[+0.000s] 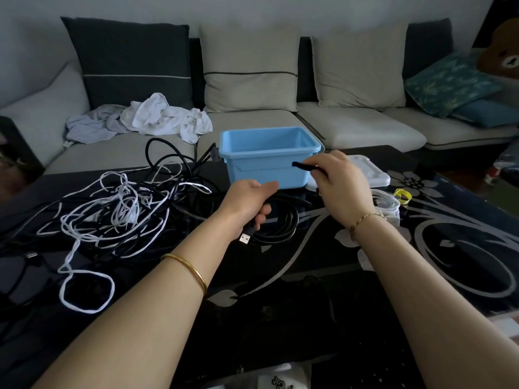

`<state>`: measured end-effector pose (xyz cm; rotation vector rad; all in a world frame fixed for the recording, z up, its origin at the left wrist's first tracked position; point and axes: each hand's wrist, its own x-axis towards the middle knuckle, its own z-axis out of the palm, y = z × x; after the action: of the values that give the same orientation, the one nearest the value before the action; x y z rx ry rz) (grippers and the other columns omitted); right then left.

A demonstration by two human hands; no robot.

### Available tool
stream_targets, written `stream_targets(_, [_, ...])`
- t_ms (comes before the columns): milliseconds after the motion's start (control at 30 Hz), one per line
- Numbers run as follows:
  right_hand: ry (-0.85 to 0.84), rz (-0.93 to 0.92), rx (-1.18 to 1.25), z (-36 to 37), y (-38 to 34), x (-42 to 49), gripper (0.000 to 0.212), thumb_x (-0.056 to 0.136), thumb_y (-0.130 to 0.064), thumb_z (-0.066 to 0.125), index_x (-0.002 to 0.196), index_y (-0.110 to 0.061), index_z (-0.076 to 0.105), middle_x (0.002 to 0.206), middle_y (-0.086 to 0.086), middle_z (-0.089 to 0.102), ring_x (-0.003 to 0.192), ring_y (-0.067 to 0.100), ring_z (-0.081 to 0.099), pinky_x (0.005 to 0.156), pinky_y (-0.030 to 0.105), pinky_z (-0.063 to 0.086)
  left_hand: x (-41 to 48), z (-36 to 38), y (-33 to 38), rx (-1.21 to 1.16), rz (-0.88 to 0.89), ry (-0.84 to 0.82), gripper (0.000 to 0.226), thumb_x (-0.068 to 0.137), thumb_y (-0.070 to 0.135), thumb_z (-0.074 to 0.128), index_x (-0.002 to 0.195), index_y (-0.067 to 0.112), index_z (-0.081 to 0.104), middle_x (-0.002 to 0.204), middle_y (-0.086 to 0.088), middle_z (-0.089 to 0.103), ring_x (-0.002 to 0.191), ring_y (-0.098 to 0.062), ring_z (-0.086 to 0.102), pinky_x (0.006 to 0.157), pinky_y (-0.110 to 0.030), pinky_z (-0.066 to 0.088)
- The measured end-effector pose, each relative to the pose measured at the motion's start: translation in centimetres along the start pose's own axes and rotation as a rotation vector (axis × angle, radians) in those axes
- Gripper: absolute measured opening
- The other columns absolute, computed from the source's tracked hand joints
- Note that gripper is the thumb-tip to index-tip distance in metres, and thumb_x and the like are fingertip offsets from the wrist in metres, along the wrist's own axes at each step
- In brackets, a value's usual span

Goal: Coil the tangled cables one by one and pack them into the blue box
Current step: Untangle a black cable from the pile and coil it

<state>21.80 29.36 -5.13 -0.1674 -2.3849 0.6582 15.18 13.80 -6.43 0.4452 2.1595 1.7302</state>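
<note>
A light blue box (266,161) stands open on the black glass table (449,248), nothing visible inside it. My left hand (250,203) grips a coiled black cable (283,223) just in front of the box; its silver USB plug (245,238) sticks out below my fingers. My right hand (339,186) pinches a short black strap or cable end (304,166) in front of the box's right side. A tangle of black and white cables (118,217) covers the left of the table.
A white lid (368,169) lies right of the box, with a white coiled cable (390,206) and a yellow band (403,195) beside it. A sofa with cushions and crumpled white clothes (168,116) runs behind the table.
</note>
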Motion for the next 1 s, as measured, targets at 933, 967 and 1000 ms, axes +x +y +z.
stream_targets(933, [-0.092, -0.131, -0.140, 2.8, -4.1, -1.9, 0.019, 0.084, -0.002, 0.053, 0.089, -0.010, 0.036, 0.092, 0.008, 0.043, 0.067, 0.035, 0.047, 0.055, 0.042, 0.041, 0.3, 1.0, 0.8, 0.066, 0.123, 0.191, 0.034, 0.090, 0.031, 0.057, 0.064, 0.014, 0.042, 0.046, 0.000, 0.046, 0.037, -0.016, 0.040, 0.040, -0.024, 0.033])
stream_targets(967, [-0.080, -0.111, -0.142, 2.9, -4.1, -1.9, 0.019, 0.083, -0.002, 0.053, 0.093, -0.008, 0.039, 0.096, 0.010, 0.043, 0.067, 0.037, 0.049, 0.055, 0.045, 0.044, 0.2, 1.0, 0.8, 0.080, 0.142, 0.182, 0.035, 0.090, 0.032, 0.057, 0.064, 0.015, 0.042, 0.046, 0.000, 0.046, 0.037, -0.016, 0.040, 0.040, -0.025, 0.034])
stream_targets(1000, [-0.077, -0.088, -0.162, 2.9, -4.2, -1.9, 0.019, 0.084, -0.003, 0.053, 0.098, -0.006, 0.041, 0.100, 0.011, 0.044, 0.068, 0.038, 0.051, 0.056, 0.046, 0.046, 0.2, 1.0, 0.8, 0.095, 0.159, 0.176, 0.035, 0.091, 0.033, 0.057, 0.065, 0.015, 0.042, 0.047, -0.001, 0.047, 0.037, -0.017, 0.040, 0.041, -0.025, 0.035])
